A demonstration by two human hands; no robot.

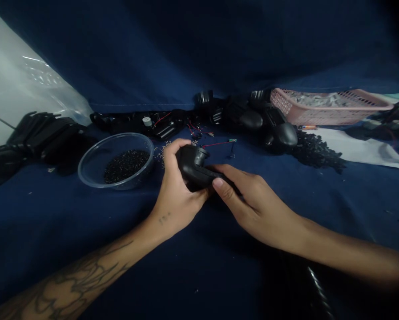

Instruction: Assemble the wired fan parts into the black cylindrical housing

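Observation:
Between both hands is a black plastic housing (194,166), with a rounded head and a narrower, handle-like part toward the right. My left hand (177,195) is closed around the head, thumb on its upper left side. My right hand (252,202) pinches the narrower part between thumb and fingers. A red wire (215,145) leads from beside the housing's top to a small green circuit board (232,140) just beyond; whether it is fixed to the housing I cannot tell. Scattered small screws (162,154) lie behind my left hand.
On the left stands a clear plastic bowl (82,171) of small dark screws, beside stacked black parts (35,138). Black housings (276,129) and red-wired parts line the back. A pink basket (306,116), black small pieces (319,151) and white paper (359,146) are at right.

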